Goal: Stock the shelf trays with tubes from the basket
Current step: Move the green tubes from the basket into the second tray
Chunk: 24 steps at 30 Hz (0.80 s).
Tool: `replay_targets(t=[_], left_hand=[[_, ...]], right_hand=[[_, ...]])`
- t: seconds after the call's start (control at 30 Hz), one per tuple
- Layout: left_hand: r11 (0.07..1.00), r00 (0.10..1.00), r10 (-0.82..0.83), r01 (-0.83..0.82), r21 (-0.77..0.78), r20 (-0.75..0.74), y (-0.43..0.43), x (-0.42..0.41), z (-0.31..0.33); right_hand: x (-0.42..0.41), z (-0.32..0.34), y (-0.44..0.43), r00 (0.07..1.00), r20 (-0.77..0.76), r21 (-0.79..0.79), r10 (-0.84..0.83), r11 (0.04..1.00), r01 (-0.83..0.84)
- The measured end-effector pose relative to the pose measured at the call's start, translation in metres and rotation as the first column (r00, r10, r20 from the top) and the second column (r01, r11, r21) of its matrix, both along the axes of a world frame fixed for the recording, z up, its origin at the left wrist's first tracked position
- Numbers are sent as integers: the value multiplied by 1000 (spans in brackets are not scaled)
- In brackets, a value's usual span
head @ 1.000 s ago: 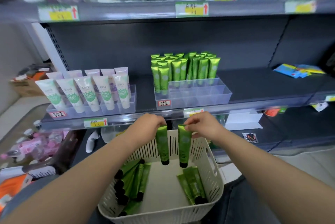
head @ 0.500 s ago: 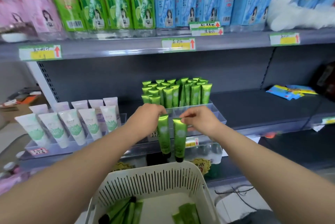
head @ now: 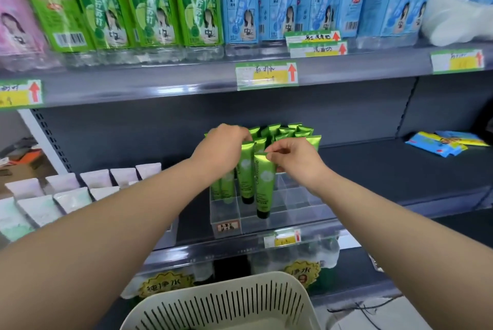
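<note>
My left hand pinches the crimped top of a green tube, which hangs cap-down over the clear divided shelf tray. To its right, my right hand pinches the top of a second green tube, hanging cap-down a little nearer the tray's front. Several more green tubes stand upright in the tray's rear compartments, partly hidden by my hands. The white slotted basket shows only its rim and wall at the bottom edge; its contents are out of view.
White and pale tubes fill another tray on the left of the same dark shelf. Bottles line the shelf above, with price tags on its edge. Blue and yellow packets lie at the far right.
Both hands have lifted the two green tubes out of the basket, up and forward, to above the clear tray. The view has tilted upward, so the basket has dropped to the bottom edge.
</note>
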<state>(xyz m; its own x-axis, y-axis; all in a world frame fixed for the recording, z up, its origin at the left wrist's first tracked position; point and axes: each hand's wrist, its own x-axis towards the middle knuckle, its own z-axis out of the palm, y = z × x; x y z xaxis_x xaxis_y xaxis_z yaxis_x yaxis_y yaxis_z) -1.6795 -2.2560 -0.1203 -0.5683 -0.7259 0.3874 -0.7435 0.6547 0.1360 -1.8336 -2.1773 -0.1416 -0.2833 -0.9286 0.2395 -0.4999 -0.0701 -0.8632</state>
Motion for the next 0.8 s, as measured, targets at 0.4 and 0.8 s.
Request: replay_targets(t=[0.4, 0.8], left_hand=[[1000, 999, 8, -7, -25, 43, -49, -19, -20], [999, 1000, 21, -21, 46, 7, -67, -23, -49]], right_hand=[[-10, -11, -60, 999, -8, -111, -41, 993, 40], [-10, -50, -82, 1000, -11, -70, -17, 997, 16]])
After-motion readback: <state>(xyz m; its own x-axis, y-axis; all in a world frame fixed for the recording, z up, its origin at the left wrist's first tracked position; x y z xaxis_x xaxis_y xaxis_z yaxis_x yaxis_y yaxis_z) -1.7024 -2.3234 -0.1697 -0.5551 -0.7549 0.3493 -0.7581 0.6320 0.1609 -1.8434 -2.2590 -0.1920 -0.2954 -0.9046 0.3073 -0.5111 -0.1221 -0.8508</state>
